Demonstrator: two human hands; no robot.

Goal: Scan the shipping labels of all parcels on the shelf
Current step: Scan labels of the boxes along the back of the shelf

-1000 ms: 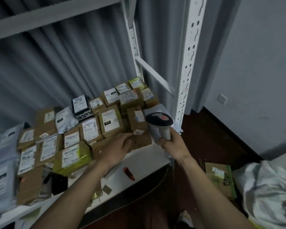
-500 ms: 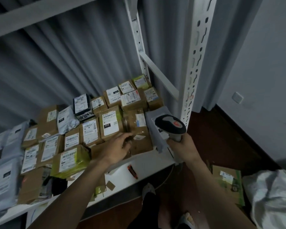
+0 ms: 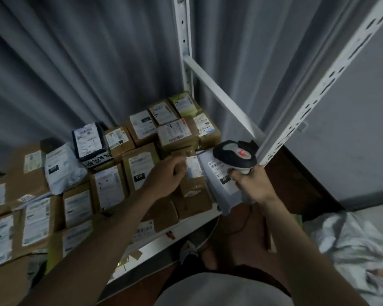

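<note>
Scanner (image 3: 236, 156), grey with black head and red mark, is gripped by right hand (image 3: 249, 184). Left of scanner, a labelled brown box (image 3: 191, 173) is pinched by left hand (image 3: 164, 178).

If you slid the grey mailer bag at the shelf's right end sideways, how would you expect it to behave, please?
The grey mailer bag looks like soft plastic film, so it would probably flex rather than move stiffly. Its corner overhangs the shelf edge, so it might slip off. The smooth surface likely slides easily.

right hand (image 3: 250, 184) grips scanner (image 3: 236, 155) | left hand (image 3: 164, 177) on small box (image 3: 191, 173)
</note>
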